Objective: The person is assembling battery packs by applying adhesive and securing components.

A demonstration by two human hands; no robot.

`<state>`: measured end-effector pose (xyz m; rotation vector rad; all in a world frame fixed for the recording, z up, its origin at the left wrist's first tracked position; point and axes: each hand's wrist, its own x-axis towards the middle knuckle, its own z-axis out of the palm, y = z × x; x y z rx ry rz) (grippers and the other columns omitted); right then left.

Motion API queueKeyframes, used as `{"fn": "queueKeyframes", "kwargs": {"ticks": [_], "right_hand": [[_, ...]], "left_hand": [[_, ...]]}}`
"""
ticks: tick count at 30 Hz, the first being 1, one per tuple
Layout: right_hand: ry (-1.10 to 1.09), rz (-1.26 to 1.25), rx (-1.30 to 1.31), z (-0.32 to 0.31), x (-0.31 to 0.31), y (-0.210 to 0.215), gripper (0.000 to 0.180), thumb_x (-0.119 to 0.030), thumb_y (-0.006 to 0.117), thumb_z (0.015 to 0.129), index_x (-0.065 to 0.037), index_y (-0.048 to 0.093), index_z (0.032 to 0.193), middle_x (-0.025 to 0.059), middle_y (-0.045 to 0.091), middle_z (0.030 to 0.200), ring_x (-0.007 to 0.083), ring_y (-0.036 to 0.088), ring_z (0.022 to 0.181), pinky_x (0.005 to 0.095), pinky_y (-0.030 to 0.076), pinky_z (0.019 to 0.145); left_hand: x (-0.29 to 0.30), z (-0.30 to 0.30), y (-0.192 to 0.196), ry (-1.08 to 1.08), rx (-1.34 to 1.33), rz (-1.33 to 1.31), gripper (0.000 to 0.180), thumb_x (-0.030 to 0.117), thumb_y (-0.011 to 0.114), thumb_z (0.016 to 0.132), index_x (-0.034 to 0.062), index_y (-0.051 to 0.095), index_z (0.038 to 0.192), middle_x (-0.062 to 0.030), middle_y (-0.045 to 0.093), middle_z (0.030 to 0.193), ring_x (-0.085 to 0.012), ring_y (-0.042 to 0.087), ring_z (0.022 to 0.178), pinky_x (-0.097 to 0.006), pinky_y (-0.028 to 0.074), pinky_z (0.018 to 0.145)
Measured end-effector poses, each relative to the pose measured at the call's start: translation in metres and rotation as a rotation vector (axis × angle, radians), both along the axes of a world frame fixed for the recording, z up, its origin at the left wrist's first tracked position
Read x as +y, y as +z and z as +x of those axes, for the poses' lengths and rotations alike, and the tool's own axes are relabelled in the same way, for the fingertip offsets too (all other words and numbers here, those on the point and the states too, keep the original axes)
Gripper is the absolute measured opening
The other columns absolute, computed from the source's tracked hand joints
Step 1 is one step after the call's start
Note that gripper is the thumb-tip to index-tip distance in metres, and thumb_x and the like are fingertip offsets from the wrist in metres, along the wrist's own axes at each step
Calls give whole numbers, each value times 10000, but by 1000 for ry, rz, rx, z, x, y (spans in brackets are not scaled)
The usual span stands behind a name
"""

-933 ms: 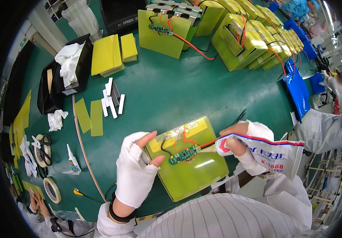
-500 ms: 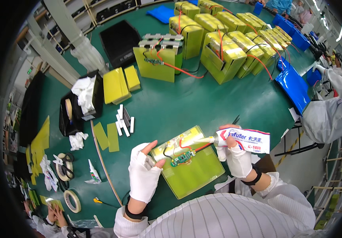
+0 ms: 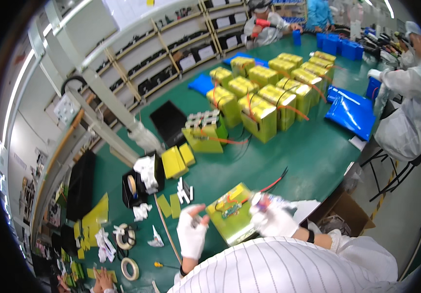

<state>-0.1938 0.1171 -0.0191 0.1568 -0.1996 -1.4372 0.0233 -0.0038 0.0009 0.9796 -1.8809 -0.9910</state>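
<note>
A flat yellow-green battery pack [image 3: 242,225] lies on the green table in front of me, a small green circuit board [image 3: 231,210] and red wires on its upper face. At its left edge is my left hand [image 3: 192,233], in a white fingerless glove, thumb and forefinger apart and nothing between them. My right hand [image 3: 279,223], gloved alike, is closed around a white glue tube [image 3: 269,201] over the pack's right side. Motion blurs the tube, and its nozzle cannot be made out.
Wrapped yellow battery packs [image 3: 260,117] stand in rows across the table. Stacked yellow sheets [image 3: 174,163], white strips [image 3: 185,190], a tape roll [image 3: 130,268] and a small glue bottle [image 3: 156,238] lie to the left. A co-worker [image 3: 410,93] is at the right, by blue wrap [image 3: 352,115].
The view has swung up and left, bringing shelves and more people into sight. My right hand has tilted the glue tube, and its nozzle no longer shows over the board.
</note>
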Motion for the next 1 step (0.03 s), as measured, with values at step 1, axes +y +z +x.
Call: {"fn": "queueKeyframes", "kwargs": {"ticks": [1], "right_hand": [[-50,-30,24,-14,4,9,249,-203,550,996,-32,538,1176,33,591,951,121,546,791,234,464,624]], "left_hand": [[10,-4,13,-116,-14,29,377,-32,707,773,59,649,1134,-57,613,1061,-93,551,688,-235,473,650]]}}
